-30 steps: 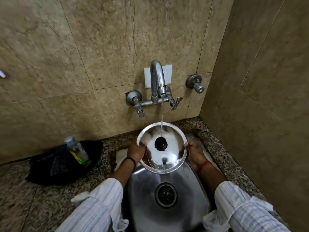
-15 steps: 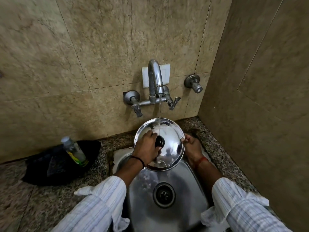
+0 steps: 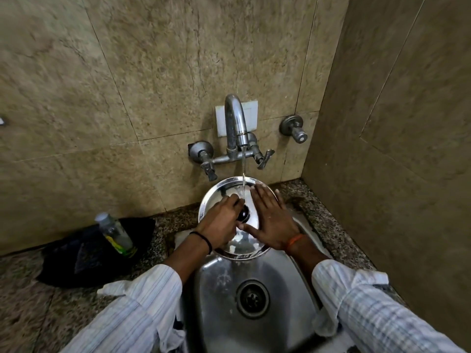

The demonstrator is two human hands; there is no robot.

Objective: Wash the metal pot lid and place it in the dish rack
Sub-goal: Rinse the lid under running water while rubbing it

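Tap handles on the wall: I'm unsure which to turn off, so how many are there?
3: left handle below the spout, right handle beside the water stream, and a separate handle further right. None seems hidden.

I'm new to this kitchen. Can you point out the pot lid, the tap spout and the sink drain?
pot lid (image 3: 216, 197): head view, bare shiny upper left surface.
tap spout (image 3: 235, 118): head view, curved metal neck.
sink drain (image 3: 252, 299): head view, centre of the strainer.

Dim, warm, even light. Bright glare sits on the wet lid (image 3: 230, 247) and the sink (image 3: 224, 281) basin, and a highlight runs down the tap (image 3: 235, 118). Soft shadow gathers in the right corner. Wide-angle bending curves the tile lines outward; the edges are slightly soft.
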